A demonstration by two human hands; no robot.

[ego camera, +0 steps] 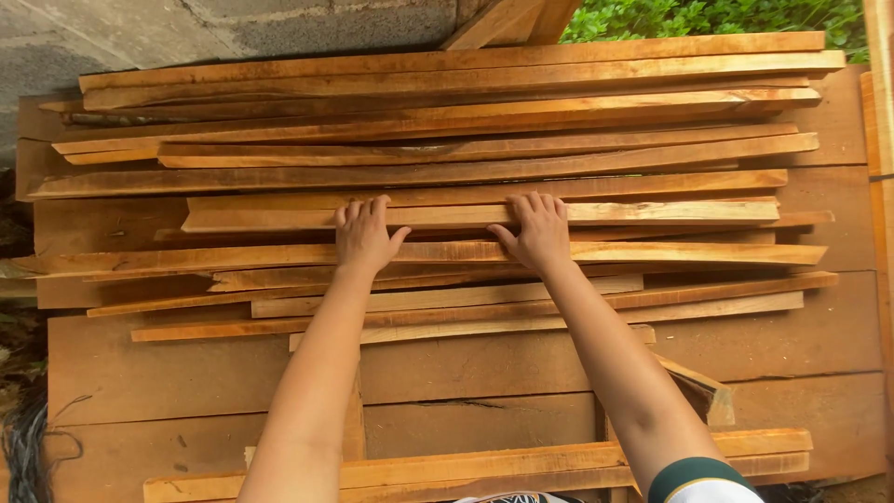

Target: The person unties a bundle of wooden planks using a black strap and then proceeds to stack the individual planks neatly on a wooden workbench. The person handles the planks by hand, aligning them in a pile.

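A heap of long, thin orange-brown wooden strips (447, 140) lies crosswise over wide brown planks (801, 335). My left hand (365, 235) and my right hand (538, 231) rest palm-down, side by side, on one pale strip (670, 212) in the middle of the heap. The fingers of both hands curl over that strip's far edge and the thumbs point inward across a second strip (708, 252) just in front. Both forearms reach up from the bottom of the view.
A grey concrete wall (186, 28) stands behind the heap at top left, and green leaves (726, 17) show at top right. More strips (484, 466) lie at the near edge. Dark ground and debris (19, 373) lie at the left.
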